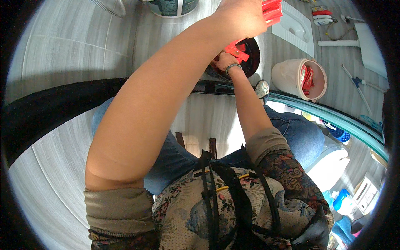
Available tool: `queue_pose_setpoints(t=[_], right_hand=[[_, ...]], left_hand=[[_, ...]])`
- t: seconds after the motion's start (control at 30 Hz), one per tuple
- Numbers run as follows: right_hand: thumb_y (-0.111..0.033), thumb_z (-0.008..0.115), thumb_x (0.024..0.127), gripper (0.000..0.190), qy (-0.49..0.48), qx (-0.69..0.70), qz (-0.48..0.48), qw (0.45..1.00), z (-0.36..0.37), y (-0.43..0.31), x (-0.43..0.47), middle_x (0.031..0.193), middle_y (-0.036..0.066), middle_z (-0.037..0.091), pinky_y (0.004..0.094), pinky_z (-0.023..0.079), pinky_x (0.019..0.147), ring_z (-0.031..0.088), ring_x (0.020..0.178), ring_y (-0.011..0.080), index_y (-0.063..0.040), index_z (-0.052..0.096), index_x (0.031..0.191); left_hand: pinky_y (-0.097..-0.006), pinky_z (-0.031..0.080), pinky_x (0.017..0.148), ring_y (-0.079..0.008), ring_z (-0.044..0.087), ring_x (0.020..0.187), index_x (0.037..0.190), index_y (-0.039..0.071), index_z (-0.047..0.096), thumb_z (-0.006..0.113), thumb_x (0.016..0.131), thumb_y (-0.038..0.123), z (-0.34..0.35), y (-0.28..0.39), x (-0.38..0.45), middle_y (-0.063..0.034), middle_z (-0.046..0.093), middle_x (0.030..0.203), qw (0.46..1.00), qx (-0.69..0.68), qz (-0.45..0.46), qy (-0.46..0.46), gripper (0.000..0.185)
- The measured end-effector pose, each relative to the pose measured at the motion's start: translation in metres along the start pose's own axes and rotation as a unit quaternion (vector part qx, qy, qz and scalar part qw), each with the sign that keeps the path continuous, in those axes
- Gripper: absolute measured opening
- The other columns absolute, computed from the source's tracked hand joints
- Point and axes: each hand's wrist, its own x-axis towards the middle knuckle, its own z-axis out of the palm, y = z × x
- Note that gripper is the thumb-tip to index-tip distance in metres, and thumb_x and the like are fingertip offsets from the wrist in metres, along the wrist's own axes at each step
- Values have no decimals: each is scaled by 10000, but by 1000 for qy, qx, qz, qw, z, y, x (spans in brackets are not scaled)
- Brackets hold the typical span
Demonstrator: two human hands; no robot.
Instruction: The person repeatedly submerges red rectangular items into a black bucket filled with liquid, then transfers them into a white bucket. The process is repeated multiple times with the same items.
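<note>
My left hand [245, 18] is raised at the top of the view, its back towards me and its fingers hidden. A bunch of shiny red plastic pieces [272, 13] sticks out beyond it, gripped in that hand. Lower down, my right hand [226, 61], with a beaded bracelet [233, 66] at the wrist, reaches into a dark round basin [257, 57]. More red pieces [239, 52] lie in the basin, right against this hand. Its fingertips are out of sight, and my left forearm covers part of the basin.
A pale plastic bucket [281, 75] holding red packets stands on the right. Behind it are a white squat toilet [293, 26] and a white pipe [339, 43]. A glass panel edge [331, 111] and a dark sill [106, 87] cross before me. A patterned bucket [170, 7] stands far off.
</note>
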Motion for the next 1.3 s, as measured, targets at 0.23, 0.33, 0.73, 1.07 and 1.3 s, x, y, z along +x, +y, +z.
queue_pose_setpoints(t=[0.23,0.33,0.73,1.07,1.3], right_hand=[[-315,545,894,381,21,30,-102,994,13,5,8,1128,240,646,474,488,930,622,1071,384,-30,648,1126],[-245,557,878,326,18,34,-107,994,22,12,9,1091,250,652,476,501,903,631,1046,385,-16,659,1087],[-264,608,834,337,74,62,-43,994,30,16,12,1074,243,662,480,510,880,647,1006,379,-21,670,1059],[-364,611,832,405,53,101,23,993,40,42,20,1091,252,658,458,503,912,646,1024,378,-38,691,1058],[-381,583,853,449,36,105,76,991,29,30,9,1132,259,643,466,488,934,624,1076,390,-24,671,1110]], left_hand=[[-453,481,846,-419,622,967,998,-47,608,623,865,228,-4,3,0,-272,647,990,1000,-20,-5,-11,306],[-454,480,850,-418,622,973,1005,-50,603,616,868,218,-4,6,0,-273,647,994,1000,-13,-1,-13,301],[-450,482,861,-415,620,984,1012,-50,592,604,879,237,8,-4,7,-274,643,1008,1000,15,8,3,317],[-448,489,855,-415,628,964,1020,-48,594,632,874,289,-3,11,1,-272,647,998,999,-8,-21,-44,370],[-450,488,857,-415,626,975,1022,-38,597,615,875,234,2,8,0,-272,646,1006,1000,6,-4,-11,310]])
